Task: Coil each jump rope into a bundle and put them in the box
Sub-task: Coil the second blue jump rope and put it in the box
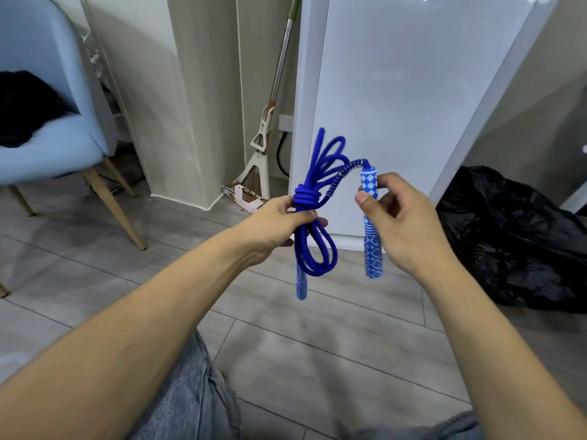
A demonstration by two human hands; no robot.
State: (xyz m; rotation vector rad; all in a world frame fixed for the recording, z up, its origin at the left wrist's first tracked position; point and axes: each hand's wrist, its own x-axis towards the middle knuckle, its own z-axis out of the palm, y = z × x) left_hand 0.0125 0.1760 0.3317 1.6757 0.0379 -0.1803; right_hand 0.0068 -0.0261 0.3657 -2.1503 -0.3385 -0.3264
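Nearest the camera, grey ribbed denim [190, 392] is seen over the knees at the bottom edge, w/ two bare forearms reaching fwd above it.

The left hand [273, 223] is closed round the middle of a blue jump rope [314, 198], fingers curled over the bundle just below several tight wraps of cord. The cord is round, matte, woven-looking. Loops are fanned upward above the wraps, and longer loops are hung below the hand. A lower handle [301, 285], cylindrical w/ blue-and-white diamond print, is seen dangling under the loops, partly hidden behind them.

The right hand [403, 223] is partly closed on the second handle [371, 230], pinched between thumb and fingers near its top; the handle is held roughly upright, same blue/white geometric pattern. From its top a short coiled metal spring [344, 174] is arched over to the bundle, so rope and handle are joined between the two hands, all held in the air above the floor.

Below and beyond, a floor [301, 344] of grey wood-grain planks is laid. To the right, a crumpled glossy black plastic bag [514, 242] is slumped on it. To the left, a pale blue upholstered chair [60, 141] on tapered wooden legs is stood, w/ something dark and fuzzy on the seat.

Furthest back, a smooth white glossy panel [397, 90] is seen, and a mop [270, 122] w/ metal pole is leant against the beige wall beside it.
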